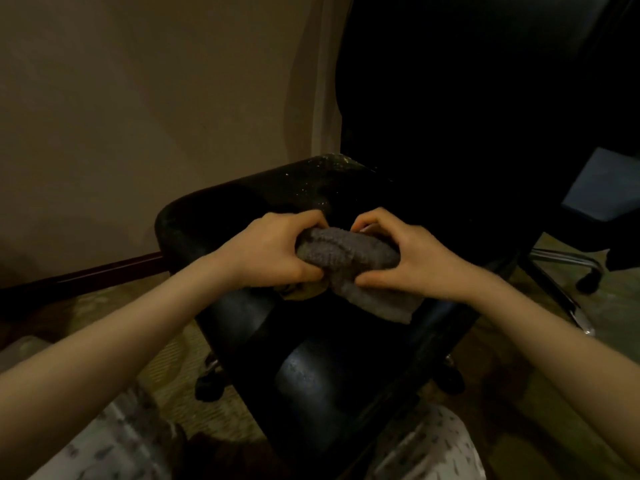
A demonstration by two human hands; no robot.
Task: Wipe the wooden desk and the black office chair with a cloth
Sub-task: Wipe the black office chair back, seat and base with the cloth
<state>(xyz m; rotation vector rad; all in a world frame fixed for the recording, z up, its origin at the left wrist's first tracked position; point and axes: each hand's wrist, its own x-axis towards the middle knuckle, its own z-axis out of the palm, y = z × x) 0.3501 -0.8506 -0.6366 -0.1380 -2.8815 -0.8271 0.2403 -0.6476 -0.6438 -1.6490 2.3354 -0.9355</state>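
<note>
A black office chair [263, 195] stands in front of me, its seat dusty and speckled near the back, its tall backrest [450, 98] dark at the upper right. Over the seat I hold a bunched grey cloth [346, 252]. My left hand [273, 251] grips its left end with curled fingers. My right hand [412, 261] grips its right end, thumb under the roll. A loose flap of cloth hangs down below my right hand. The wooden desk is not in view.
A beige wall [156, 98] with a dark skirting board [86, 275] runs behind the chair on the left. A second chair's chrome base and castor [585, 271] stand at the right. Patterned carpet lies below. My knees in light patterned fabric [426, 448] are at the bottom edge.
</note>
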